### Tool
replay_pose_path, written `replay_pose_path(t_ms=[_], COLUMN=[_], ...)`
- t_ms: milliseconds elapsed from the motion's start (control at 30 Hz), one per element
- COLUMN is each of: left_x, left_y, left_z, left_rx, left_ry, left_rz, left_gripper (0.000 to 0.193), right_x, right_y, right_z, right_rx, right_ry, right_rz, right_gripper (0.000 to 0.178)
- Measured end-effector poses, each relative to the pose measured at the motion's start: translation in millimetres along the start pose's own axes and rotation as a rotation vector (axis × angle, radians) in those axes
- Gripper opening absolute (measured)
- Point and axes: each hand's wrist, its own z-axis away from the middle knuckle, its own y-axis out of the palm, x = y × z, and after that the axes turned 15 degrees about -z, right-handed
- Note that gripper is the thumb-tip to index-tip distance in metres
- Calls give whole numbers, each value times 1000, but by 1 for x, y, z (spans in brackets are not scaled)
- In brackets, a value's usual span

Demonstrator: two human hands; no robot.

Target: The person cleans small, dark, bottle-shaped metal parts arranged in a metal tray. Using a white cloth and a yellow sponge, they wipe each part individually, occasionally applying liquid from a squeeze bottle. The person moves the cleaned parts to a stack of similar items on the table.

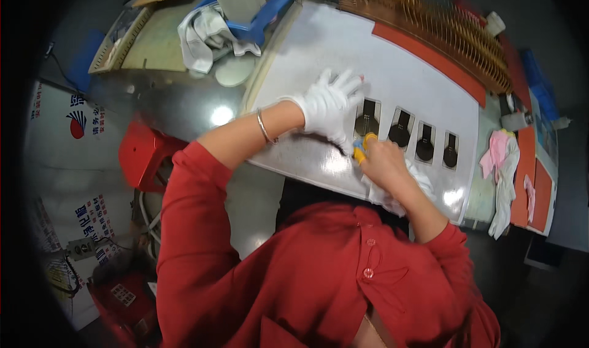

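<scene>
My left hand [328, 106], in a white glove, lies with its fingers spread over the white work surface [294, 72]. Close to its thumb is my right hand [383, 161], bare except for yellow covers on some fingertips. Its fingers are curled together by a small blue bit; whatever they pinch is too small to make out. A crumpled white cloth [420, 179] bunches beneath the right palm and wrist. Just beyond the hands, several clear-edged rectangular pieces with dark round-and-stem shapes stand in a row; the nearest piece [367, 118] is beside the left fingers.
A long rack of brown, comb-like slats [429, 23] runs along the far edge, beside a red strip [429, 57]. White cloths [205, 38] and a blue basket [264, 20] sit at far left. Pink and white gloves [500, 158] hang at right; a red stool [147, 155] stands left.
</scene>
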Motion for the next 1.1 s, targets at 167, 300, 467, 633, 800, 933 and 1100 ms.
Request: replay_pose_path(t_ms=[167,300,467,633,800,933,1100], left_x=[22,30,23,21,21,25,25], left_y=[-3,9,26,25,30,24,17], left_z=[28,67,77,75,72,65,58], left_rx=[-29,-90,-208,-186,-199,-156,-65], left_ry=[-161,-241,-279,-313,-330,-295,-224], left_rz=[180,186,85,12,34,64,40], left_gripper=[102,95,86,85,85,86,83], right_x=[7,35,39,42,44,50,50], right_y=[-25,-38,-15,0,8,9,15], right_z=[6,-34,-89,-120,-121,-107,-91], right_rx=[16,6,-33,-21,-34,-6,6], right_ry=[-66,-62,-149,-114,-64,-19,-79], right_rz=[26,-59,-70,-9,2,-18,-72], right_gripper=[23,24,24,22,20,17,18])
